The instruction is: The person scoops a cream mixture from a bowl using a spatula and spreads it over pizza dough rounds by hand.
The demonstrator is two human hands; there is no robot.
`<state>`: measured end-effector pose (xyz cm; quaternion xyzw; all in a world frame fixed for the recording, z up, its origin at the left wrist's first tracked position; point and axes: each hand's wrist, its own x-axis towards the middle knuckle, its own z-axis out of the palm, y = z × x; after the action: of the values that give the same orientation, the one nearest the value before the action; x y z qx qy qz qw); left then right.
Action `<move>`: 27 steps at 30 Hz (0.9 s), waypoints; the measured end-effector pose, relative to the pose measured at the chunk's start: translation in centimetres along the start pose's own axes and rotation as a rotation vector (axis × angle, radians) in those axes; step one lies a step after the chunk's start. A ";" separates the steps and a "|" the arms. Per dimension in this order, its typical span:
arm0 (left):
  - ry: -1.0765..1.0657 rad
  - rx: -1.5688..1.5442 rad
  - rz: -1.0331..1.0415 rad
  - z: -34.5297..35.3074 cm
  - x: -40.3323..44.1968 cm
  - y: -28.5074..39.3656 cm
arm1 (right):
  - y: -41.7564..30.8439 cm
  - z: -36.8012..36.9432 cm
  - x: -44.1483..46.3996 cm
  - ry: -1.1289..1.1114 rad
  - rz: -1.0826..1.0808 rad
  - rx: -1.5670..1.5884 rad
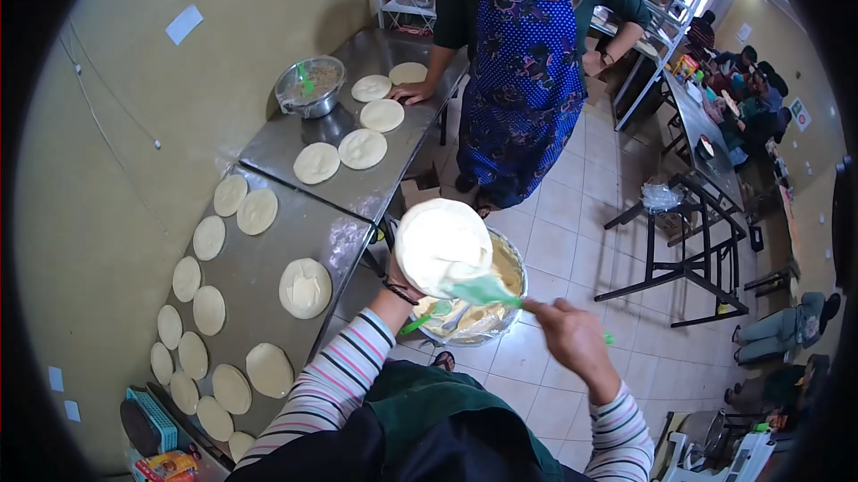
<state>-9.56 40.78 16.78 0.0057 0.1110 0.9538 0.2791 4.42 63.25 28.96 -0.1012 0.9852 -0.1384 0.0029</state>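
Note:
My left hand (404, 278) holds up a flat dough round (433, 236), its fingers mostly hidden beneath it. Pale cream covers part of the round's top. In my right hand (576, 343) is the handle of a green spatula (483, 290), whose blade lies against the cream at the round's lower edge. Below both hands stands a large bowl (521, 294) lined with plastic and holding yellowish cream. Another green-handled utensil (418, 323) leans in that bowl. A dough round with a dab of cream (306, 289) lies on the metal table to my left.
Many plain dough rounds (209, 310) line the metal table (268, 263). A steel bowl of filling (313, 106) stands farther back. Across the table corner, a person in a blue apron (523, 80) rests one hand beside the rounds. An upturned black table frame (684, 249) stands at right.

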 end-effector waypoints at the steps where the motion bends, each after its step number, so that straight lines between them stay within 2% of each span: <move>1: -0.027 -0.008 0.003 0.5 -0.3 0.4 | 0.6 -0.7 -0.3 0.061 0.062 -0.047; 3: -0.055 -0.023 0.000 0.5 -0.8 0.3 | 0.6 -1.9 -0.2 0.241 0.174 -0.115; 4: -0.054 -0.025 0.007 0.4 -0.9 0.1 | 0.2 -1.3 -0.3 0.239 0.179 -0.119; 6: -0.056 -0.023 0.028 0.5 -0.9 -0.1 | -0.6 0.6 -0.1 0.287 -0.104 0.023; 8: -0.053 -0.010 0.052 0.6 -1.1 0.2 | -1.1 1.5 -0.3 0.210 -0.138 -0.071; 11: -0.047 -0.009 0.078 0.3 -1.4 0.2 | 1.5 2.1 0.0 0.399 0.127 -0.182; 12: -0.059 0.014 0.086 0.1 -1.6 0.0 | 1.4 2.2 -0.2 0.394 0.124 -0.184; 14: -0.084 0.066 0.105 -0.4 -2.0 -0.4 | 0.3 2.4 -0.2 0.340 -0.103 -0.019; 15: -0.116 0.073 0.086 -1.4 -2.2 -0.6 | -0.6 2.5 0.1 0.304 -0.219 -0.048; 20: -0.145 -0.057 -0.004 -0.5 -2.6 -0.9 | -0.4 2.1 2.9 0.332 -0.092 -0.112; 22: -0.047 0.016 0.183 -1.0 -2.4 0.0 | -1.3 2.2 1.4 0.034 0.154 0.077; 24: -0.111 0.035 0.245 -0.2 -2.2 0.7 | -1.6 3.3 -0.5 -0.070 -0.015 0.365; 26: -0.079 0.004 0.182 -0.8 -2.1 0.6 | -1.5 3.9 -0.5 -0.058 -0.127 0.685; 27: -0.250 0.010 0.202 -1.9 -1.6 0.3 | -1.2 3.6 0.3 -0.038 0.005 0.683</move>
<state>-8.56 39.27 15.03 0.1368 0.0792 0.9683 0.1935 4.46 61.11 25.78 -0.0947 0.8819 -0.4584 0.0556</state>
